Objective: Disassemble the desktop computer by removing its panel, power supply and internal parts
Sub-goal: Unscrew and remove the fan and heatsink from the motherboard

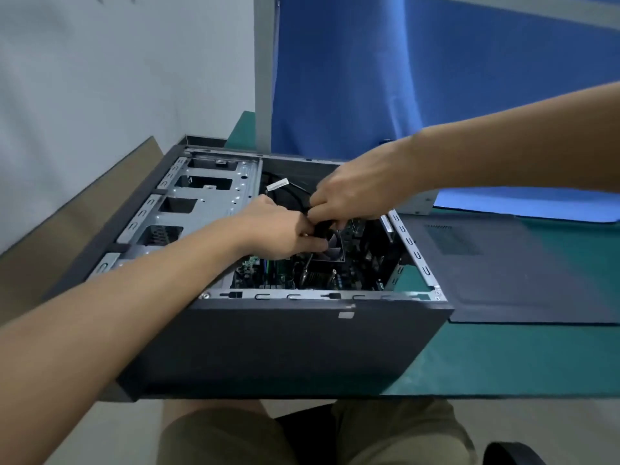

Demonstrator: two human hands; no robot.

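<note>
Pinching tight: left hand [285, 229] and right hand [352, 193] both hold the black cable [299, 197] over the fan [332, 246]; it looks limp, so grip the plug.

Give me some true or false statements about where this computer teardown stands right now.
1. The side panel is off the computer case and lies flat beside it. True.
2. Both hands are outside the case. False: the left hand and the right hand reach inside it and grip black cables.
3. A fan sits in the case below the hands. True.
4. The case stands on the floor. False: it rests on the green mat on the table.
</note>
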